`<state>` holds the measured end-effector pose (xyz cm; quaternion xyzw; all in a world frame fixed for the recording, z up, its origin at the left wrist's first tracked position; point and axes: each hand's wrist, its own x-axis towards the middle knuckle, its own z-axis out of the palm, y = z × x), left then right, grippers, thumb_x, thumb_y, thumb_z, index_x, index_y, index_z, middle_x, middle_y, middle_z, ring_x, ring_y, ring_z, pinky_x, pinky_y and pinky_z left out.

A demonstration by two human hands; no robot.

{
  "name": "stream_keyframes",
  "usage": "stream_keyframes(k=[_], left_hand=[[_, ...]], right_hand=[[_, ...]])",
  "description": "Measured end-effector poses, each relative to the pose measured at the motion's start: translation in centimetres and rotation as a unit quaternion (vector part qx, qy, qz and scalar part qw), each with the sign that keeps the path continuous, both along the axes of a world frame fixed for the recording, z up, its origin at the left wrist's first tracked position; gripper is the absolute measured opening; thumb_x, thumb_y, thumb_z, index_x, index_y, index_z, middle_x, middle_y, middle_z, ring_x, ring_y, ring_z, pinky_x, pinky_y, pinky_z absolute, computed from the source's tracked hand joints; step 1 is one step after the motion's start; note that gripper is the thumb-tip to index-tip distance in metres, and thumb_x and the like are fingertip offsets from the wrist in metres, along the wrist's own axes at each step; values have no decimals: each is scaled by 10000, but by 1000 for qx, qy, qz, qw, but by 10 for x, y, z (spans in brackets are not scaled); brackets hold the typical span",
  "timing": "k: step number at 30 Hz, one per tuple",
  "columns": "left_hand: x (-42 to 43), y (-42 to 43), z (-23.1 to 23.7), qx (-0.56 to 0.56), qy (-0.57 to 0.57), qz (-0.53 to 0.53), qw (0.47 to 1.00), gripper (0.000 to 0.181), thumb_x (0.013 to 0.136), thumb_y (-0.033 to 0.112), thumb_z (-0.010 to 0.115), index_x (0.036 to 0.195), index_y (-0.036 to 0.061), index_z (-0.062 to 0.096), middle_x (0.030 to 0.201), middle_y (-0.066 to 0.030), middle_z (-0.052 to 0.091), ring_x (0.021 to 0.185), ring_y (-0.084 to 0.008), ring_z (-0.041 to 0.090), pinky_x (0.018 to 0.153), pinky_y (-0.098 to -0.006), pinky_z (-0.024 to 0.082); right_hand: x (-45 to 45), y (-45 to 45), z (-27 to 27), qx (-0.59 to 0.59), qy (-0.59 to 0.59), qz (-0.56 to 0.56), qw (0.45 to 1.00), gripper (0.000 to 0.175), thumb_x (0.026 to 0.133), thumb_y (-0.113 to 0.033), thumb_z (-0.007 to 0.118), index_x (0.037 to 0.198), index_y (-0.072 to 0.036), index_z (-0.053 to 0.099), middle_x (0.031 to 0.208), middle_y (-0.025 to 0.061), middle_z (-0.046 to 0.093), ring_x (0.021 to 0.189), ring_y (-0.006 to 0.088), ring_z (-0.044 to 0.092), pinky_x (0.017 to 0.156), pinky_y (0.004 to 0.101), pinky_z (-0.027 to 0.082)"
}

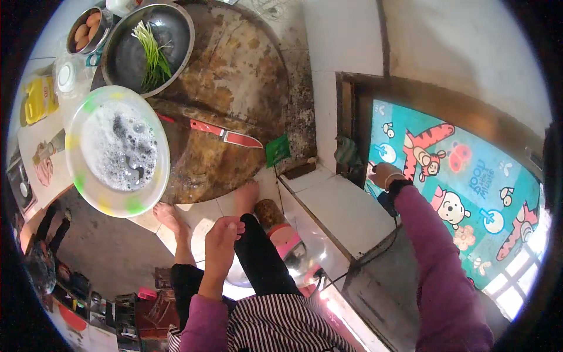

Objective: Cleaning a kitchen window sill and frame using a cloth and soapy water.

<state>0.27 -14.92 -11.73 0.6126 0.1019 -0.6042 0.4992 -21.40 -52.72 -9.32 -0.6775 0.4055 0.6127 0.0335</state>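
Note:
My right hand [387, 175] reaches far out to the right, at the edge of a teal curtain [466, 176] printed with cartoon animals; its fingers are partly hidden, and what they touch is unclear. Above my lap, my left hand [225, 233] has curled fingers and no object visible in it. A knife with a red handle and blade [237, 137] lies on the worn round wooden board [233, 66]. At the left, a plastic basin [162, 176] holds foamy water. Behind it, a metal bowl [191, 39] contains green stalks with white ends.
Several brown eggs [82, 31] sit in a small metal pot. A yellow jug [39, 100] and a clear container with a white lid [66, 77] stand at far left. A green packet [278, 149] lies by the board's edge. A tiled ledge [343, 211] projects beside my legs.

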Motion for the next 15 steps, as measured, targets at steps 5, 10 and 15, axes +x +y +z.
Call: stream_keyframes(k=[5,10,15], left_hand=[[-6,5,-3,-3,26,7,1000,209,888,144,445,990,-5,552,879,-71,602,815,-131,564,721,-254,436],[-5,-5,-5,-2,30,-8,1000,206,886,134,448,995,-7,551,879,-76,606,812,-132,566,715,-252,436],[-6,-13,-4,16,16,-41,999,211,886,128,443,1001,-13,549,864,-88,612,795,-141,574,705,-245,440]], right_hand=[[-11,16,13,-3,4,-25,1000,331,863,-284,419,962,-27,602,880,237,594,873,371,580,742,440,456],[-40,4,-16,140,18,159,977,317,832,-232,485,941,52,572,793,211,606,811,300,611,669,425,473],[-28,32,-37,14,-95,-73,993,330,801,-191,538,1009,64,519,716,147,608,704,239,627,569,363,480]])
